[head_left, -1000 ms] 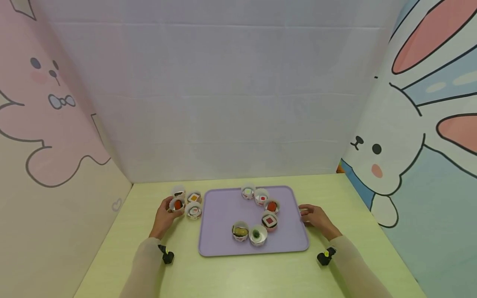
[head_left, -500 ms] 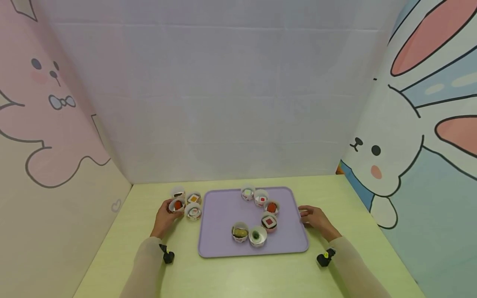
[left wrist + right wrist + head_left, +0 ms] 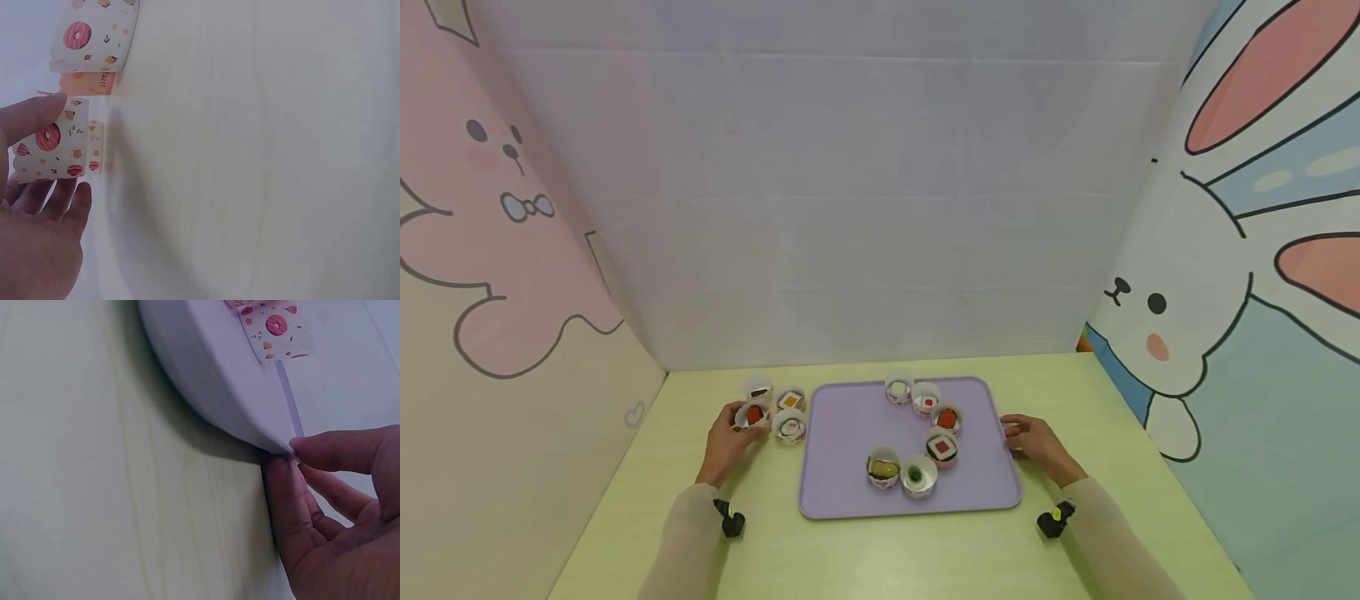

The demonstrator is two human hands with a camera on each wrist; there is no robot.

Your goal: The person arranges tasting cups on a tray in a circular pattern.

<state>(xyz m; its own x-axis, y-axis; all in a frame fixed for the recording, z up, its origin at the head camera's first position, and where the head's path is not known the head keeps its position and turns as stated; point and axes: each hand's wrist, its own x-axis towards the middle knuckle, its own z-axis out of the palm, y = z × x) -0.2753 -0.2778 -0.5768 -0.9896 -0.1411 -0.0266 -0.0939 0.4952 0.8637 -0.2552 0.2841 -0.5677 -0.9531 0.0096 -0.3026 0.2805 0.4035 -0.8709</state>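
Note:
My left hand (image 3: 726, 442) grips a small printed paper cup (image 3: 53, 140) with the thumb on one side and fingers on the other. The cup holds a red-orange sushi piece (image 3: 754, 414). Its base looks slightly off the table in the left wrist view. Close by stand other paper cups: one with a white-and-orange piece (image 3: 791, 400), one with a pale piece (image 3: 789, 427), and one with a dark-topped piece (image 3: 759, 391). At the lilac tray's (image 3: 842, 450) right rim, my right hand (image 3: 1036, 442) pinches the edge between thumb and fingers.
Several more paper cups stand on the tray in a curve, among them one with a yellow piece (image 3: 883, 468) and one with a green-topped piece (image 3: 918, 477). The table (image 3: 880, 558) is pale yellow-green. A white wall (image 3: 865, 208) rises behind it.
My left hand has shifted slightly left, carrying the cup with the red-orange piece a little away from its neighbours. The right hand keeps its place on the tray rim.

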